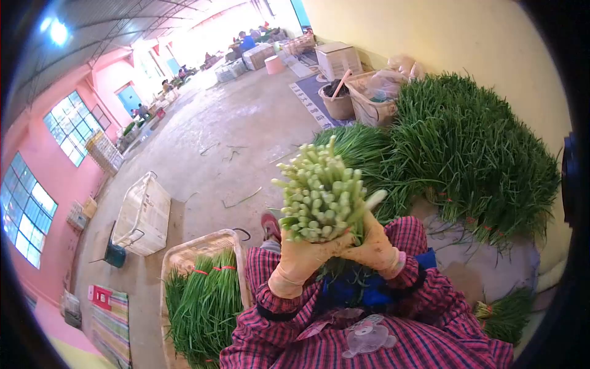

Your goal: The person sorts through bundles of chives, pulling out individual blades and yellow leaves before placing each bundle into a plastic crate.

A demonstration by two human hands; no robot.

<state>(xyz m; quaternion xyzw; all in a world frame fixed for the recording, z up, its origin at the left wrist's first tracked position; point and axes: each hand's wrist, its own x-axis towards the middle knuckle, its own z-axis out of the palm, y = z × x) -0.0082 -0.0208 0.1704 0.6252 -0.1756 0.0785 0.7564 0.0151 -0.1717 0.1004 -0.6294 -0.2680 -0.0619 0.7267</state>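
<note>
Both my hands wear orange gloves and are closed around a thick bunch of green stalks (322,197), its pale cut ends facing up toward me. My left hand (307,261) wraps the lower left side. On the lower right side, my right hand (373,246) grips the same bunch, with one thick pale stalk sticking out just above it. The leafy end hangs down over my lap and is mostly hidden by the gloves. Beside my left arm stands a basket (236,235) of green bundles tied with red bands.
A large heap of loose greens (473,147) lies along the wall at the right. A small tied bundle (505,317) rests near my right elbow. A white crate (144,215) stands at the left. A bucket (337,101) and a bin (370,111) are farther back, where people sit.
</note>
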